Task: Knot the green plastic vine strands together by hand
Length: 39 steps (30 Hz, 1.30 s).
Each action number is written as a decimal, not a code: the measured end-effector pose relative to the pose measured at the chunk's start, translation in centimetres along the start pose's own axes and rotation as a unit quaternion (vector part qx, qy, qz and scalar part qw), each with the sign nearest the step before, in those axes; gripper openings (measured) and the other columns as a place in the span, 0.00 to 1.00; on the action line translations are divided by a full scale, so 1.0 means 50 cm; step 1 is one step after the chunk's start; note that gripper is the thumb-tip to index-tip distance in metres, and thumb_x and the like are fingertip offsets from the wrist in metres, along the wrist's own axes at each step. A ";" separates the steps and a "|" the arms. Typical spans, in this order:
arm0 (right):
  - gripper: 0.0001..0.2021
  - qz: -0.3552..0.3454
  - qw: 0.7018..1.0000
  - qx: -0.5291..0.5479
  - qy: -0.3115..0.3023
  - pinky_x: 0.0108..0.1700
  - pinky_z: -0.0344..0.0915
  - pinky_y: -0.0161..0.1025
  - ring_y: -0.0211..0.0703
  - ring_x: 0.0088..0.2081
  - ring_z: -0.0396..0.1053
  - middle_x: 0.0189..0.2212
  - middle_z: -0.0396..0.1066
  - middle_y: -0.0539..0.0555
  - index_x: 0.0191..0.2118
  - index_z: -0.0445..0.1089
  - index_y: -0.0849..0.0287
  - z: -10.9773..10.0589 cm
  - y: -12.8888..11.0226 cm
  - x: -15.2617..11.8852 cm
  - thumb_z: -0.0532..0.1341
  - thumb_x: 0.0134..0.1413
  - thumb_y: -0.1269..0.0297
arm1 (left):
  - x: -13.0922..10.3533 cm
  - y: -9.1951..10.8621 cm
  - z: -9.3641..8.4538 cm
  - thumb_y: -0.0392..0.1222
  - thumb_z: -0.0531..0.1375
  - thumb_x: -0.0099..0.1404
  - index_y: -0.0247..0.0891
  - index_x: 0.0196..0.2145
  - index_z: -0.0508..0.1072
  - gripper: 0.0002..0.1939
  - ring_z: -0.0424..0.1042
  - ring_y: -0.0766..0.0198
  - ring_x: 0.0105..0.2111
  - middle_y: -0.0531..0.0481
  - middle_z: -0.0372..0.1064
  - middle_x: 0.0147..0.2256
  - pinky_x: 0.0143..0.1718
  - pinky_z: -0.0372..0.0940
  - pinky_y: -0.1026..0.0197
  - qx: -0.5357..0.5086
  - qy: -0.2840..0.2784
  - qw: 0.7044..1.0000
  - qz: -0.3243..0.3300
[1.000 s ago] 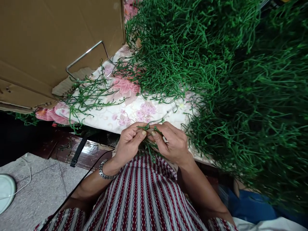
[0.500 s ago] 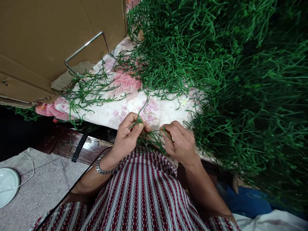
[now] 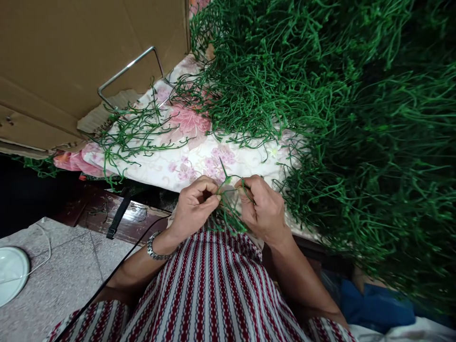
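Observation:
Low over my lap, my left hand (image 3: 198,203) is closed, thumb and forefinger pinching a thin green plant stem (image 3: 224,170) that looks artificial. The stem's tip points up and away from me, and its thin branches (image 3: 231,213) hang down between my hands. Just to the right, my right hand (image 3: 262,207) is closed too, its fingers curled around a green strand of the same kind. Where that strand joins the left one is hard to make out. Part of the branches is hidden behind my fingers.
A large heap of green stems (image 3: 285,85) covers the right and back of the flowered cloth (image 3: 156,168). Looser stems (image 3: 135,128) lie at its left, near a bent metal rod (image 3: 126,69) and a cardboard box (image 3: 71,57). A white round object (image 3: 12,275) is at lower left.
My left hand has turned and shifted slightly right, closer to the right hand. The stem in it now stands more upright, and its long curved end no longer reaches over the cloth.

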State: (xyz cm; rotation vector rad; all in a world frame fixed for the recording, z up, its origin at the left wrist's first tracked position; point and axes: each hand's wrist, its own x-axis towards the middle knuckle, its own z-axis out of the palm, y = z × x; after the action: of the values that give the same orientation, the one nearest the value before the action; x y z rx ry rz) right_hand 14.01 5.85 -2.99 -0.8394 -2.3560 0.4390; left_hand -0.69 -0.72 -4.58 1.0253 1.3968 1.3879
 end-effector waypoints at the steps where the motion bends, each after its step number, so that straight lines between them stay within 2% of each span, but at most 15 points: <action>1: 0.06 0.006 1.000 0.009 -0.015 0.30 0.60 0.33 0.37 0.29 0.65 0.28 0.66 0.52 0.37 0.61 0.60 -0.004 -0.001 0.001 0.52 0.53 0.75 | 0.000 0.000 -0.001 0.28 0.55 0.55 0.35 0.24 0.64 0.06 0.59 0.69 0.29 0.53 0.59 0.28 0.30 0.54 0.66 -0.002 0.009 1.000 0.007; 4: 0.06 0.014 0.997 0.057 -0.055 0.33 0.62 0.33 0.38 0.32 0.68 0.29 0.69 0.53 0.38 0.63 0.60 -0.019 -0.006 0.006 0.52 0.56 0.73 | -0.002 0.003 -0.003 0.29 0.55 0.55 0.36 0.24 0.63 0.06 0.59 0.68 0.28 0.53 0.59 0.26 0.29 0.54 0.66 0.022 0.000 1.000 0.019; 8: 0.06 0.022 0.990 0.109 -0.091 0.36 0.62 0.33 0.38 0.35 0.69 0.33 0.71 0.54 0.37 0.65 0.60 -0.031 -0.012 0.019 0.54 0.58 0.66 | -0.003 0.007 -0.001 0.30 0.56 0.56 0.37 0.24 0.63 0.06 0.60 0.67 0.29 0.53 0.59 0.26 0.31 0.56 0.65 0.068 -0.014 0.995 0.066; 11: 0.09 0.033 0.981 0.119 -0.151 0.31 0.59 0.32 0.36 0.30 0.66 0.27 0.70 0.52 0.30 0.65 0.61 -0.028 -0.011 0.021 0.56 0.57 0.61 | -0.003 0.006 -0.001 0.33 0.56 0.58 0.37 0.25 0.66 0.05 0.62 0.66 0.30 0.52 0.61 0.26 0.31 0.57 0.64 0.059 -0.024 0.995 0.078; 14: 0.10 0.043 0.974 0.142 -0.173 0.29 0.57 0.30 0.34 0.26 0.63 0.24 0.67 0.50 0.28 0.63 0.60 -0.020 -0.007 0.014 0.56 0.57 0.61 | -0.004 0.002 -0.005 0.34 0.56 0.59 0.36 0.28 0.68 0.03 0.63 0.66 0.30 0.51 0.63 0.27 0.32 0.58 0.64 0.031 -0.046 0.996 0.070; 20: 0.06 -0.001 0.981 0.061 -0.183 0.29 0.57 0.31 0.35 0.27 0.64 0.27 0.67 0.50 0.35 0.64 0.59 -0.020 0.003 -0.004 0.53 0.59 0.62 | -0.009 0.005 -0.009 0.36 0.55 0.61 0.36 0.29 0.67 0.04 0.64 0.65 0.32 0.50 0.64 0.29 0.35 0.59 0.62 0.042 -0.081 0.995 0.046; 25: 0.05 -0.078 0.980 0.003 -0.185 0.31 0.58 0.32 0.38 0.32 0.66 0.30 0.68 0.51 0.37 0.62 0.58 -0.025 0.016 -0.005 0.52 0.59 0.65 | -0.009 0.022 -0.014 0.36 0.53 0.61 0.36 0.27 0.64 0.05 0.58 0.68 0.27 0.53 0.59 0.25 0.30 0.55 0.65 0.140 -0.138 0.979 0.047; 28: 0.03 -0.110 0.969 -0.022 -0.222 0.31 0.58 0.33 0.39 0.32 0.66 0.30 0.69 0.52 0.37 0.62 0.58 -0.028 0.018 -0.004 0.52 0.57 0.68 | -0.002 0.027 -0.021 0.36 0.53 0.60 0.36 0.26 0.65 0.06 0.58 0.68 0.26 0.54 0.60 0.23 0.29 0.55 0.65 0.192 -0.183 0.962 0.063; 32: 0.06 -0.140 0.952 -0.051 -0.268 0.30 0.58 0.34 0.39 0.31 0.65 0.30 0.69 0.53 0.38 0.62 0.60 -0.034 0.015 -0.001 0.53 0.52 0.73 | 0.006 0.025 -0.032 0.34 0.51 0.60 0.36 0.24 0.66 0.09 0.58 0.68 0.23 0.54 0.59 0.21 0.27 0.53 0.65 0.258 -0.245 0.931 0.079; 35: 0.06 -0.155 0.941 -0.005 -0.302 0.27 0.55 0.33 0.36 0.26 0.62 0.25 0.67 0.51 0.31 0.62 0.59 -0.039 0.017 0.006 0.52 0.49 0.75 | 0.011 0.026 -0.039 0.32 0.51 0.58 0.36 0.18 0.61 0.12 0.54 0.70 0.20 0.56 0.53 0.18 0.24 0.50 0.65 0.260 -0.290 0.917 0.091; 39: 0.08 -0.188 0.908 0.150 -0.343 0.28 0.56 0.31 0.34 0.26 0.61 0.22 0.66 0.47 0.26 0.62 0.57 -0.037 0.023 0.019 0.51 0.51 0.74 | 0.019 0.035 -0.046 0.33 0.52 0.58 0.37 0.15 0.57 0.16 0.51 0.70 0.18 0.56 0.49 0.16 0.22 0.50 0.65 0.154 -0.373 0.911 0.079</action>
State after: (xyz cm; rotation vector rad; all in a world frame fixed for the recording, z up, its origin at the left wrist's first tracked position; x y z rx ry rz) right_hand 15.11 7.52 -1.71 -0.0579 -2.8754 1.0257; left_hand -3.23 -0.37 -2.91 1.6844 0.9663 0.7337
